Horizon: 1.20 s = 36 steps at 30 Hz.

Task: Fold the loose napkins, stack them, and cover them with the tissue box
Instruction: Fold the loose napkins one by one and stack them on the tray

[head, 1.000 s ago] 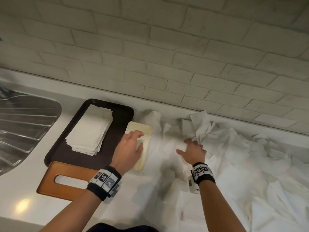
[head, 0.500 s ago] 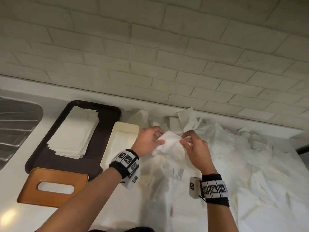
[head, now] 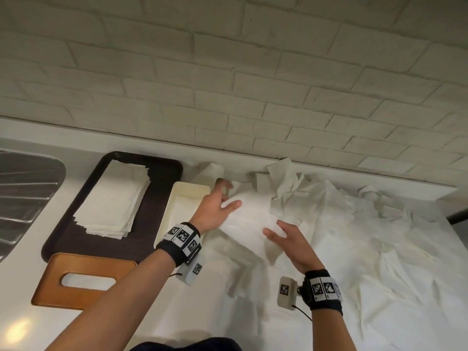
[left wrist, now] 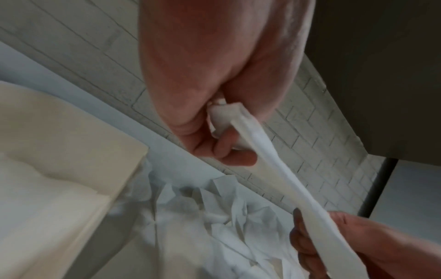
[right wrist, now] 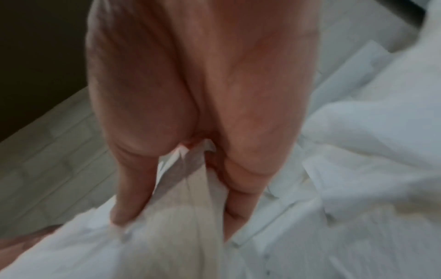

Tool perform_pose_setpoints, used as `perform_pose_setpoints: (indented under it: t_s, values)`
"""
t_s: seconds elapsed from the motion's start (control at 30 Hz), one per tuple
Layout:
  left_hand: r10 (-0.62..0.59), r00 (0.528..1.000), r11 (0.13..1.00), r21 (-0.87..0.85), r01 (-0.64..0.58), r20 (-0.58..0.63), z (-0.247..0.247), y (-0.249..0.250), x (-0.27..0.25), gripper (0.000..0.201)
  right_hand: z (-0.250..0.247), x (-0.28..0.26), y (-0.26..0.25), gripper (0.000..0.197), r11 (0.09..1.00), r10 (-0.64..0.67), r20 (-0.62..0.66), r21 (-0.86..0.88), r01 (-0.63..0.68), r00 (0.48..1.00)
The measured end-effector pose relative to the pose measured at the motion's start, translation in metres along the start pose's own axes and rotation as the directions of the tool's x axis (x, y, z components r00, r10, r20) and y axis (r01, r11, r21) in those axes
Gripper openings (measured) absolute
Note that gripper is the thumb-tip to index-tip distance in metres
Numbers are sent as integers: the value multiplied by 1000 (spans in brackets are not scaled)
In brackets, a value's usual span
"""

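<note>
Napkin point(head: 247, 219) in hand comes first: one white sheet is held up just above the table point(head: 141, 323), stretched between both hands. The left hand point(head: 214, 209) pinches its far end between thumb and curled fingers point(left wrist: 235, 156), and the right hand point(head: 291, 239) pinches the near end the same way, though the right wrist view is blurred, so the exact hold there is hard to read. Under and to the right of it lies a wide heap of loose napkins point(head: 367, 249), crumpled and unfolded, covering much of the table up to the brick wall point(head: 228, 72). To the left, a cream tray point(head: 186, 206) sits beside a dark tray point(head: 76, 239) that carries a neat stack of folded napkins point(head: 114, 201). The wooden tissue box point(head: 83, 279) lies in front of that tray, partly overlapping its near edge, and covers nothing. Judging by this, folding is well begun but far from finished: one stack is made, the heap remains, and covering is not yet done.
</note>
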<state>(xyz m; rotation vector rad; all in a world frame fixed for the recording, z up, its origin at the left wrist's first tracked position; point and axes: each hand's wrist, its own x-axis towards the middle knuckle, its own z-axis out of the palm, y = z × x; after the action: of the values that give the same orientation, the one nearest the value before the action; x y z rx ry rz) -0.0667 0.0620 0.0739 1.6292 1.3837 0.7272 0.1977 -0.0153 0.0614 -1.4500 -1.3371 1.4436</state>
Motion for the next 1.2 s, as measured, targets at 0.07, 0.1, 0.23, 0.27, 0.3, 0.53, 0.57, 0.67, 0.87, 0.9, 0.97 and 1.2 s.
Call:
perform_pose_setpoints:
  t_s: [0.07, 0.1, 0.23, 0.27, 0.3, 0.53, 0.57, 0.67, 0.87, 0.9, 0.97, 1.2]
  values:
    - [51, 992, 999, 7, -52, 119, 1, -1, -4, 72, 6, 1, 10, 19, 999, 8, -26, 35, -7, 1000]
    - [59, 980, 995, 72, -74, 191, 4, -4, -4, 81, 8, 0, 16, 18, 999, 21, -36, 50, -20, 999]
    - [4, 974, 959, 275, -68, 226, 17, -18, -3, 59, 7, -6, 28, 34, 996, 78, -55, 38, -76, 995]
    - [11, 981, 959, 277, -66, 194, 19, -20, -3, 47, 4, -10, 29, 39, 997, 81, -63, 18, -80, 995]
    - [22, 986, 956, 285, -69, 166, 21, -19, -3, 38, -1, -14, 32, 43, 996, 92, -75, 13, -91, 993]
    - [30, 1000, 993, 113, -28, -9, 19, 0, -2, 37, -30, -39, 36, 32, 723, 251, -243, -597, -348, 937]
    - [-8, 999, 1000, 17, 9, -34, 17, 3, -1, 38, -31, -42, 31, 42, 752, 231, -223, -577, -319, 947]
    - [-144, 989, 938, -324, 121, -47, 9, 10, -5, 38, -28, -55, -4, 72, 929, 88, -97, -351, -117, 991]
    - [-233, 969, 798, -585, 144, -79, -35, 12, -30, 58, -3, -49, -74, 18, 964, -87, -76, -256, 65, 993]
    - [-248, 962, 804, -578, 140, -113, -44, 9, -34, 61, 3, -45, -83, 6, 974, -104, -119, -212, 77, 987]
    - [-265, 944, 822, -558, 114, -197, -64, 3, -44, 62, 15, -34, -92, 11, 971, -184, -249, -199, 135, 951]
    - [-322, 859, 805, -593, 27, -398, -123, -17, -89, 61, 86, -7, -141, 28, 934, -348, -162, 20, 356, 923]
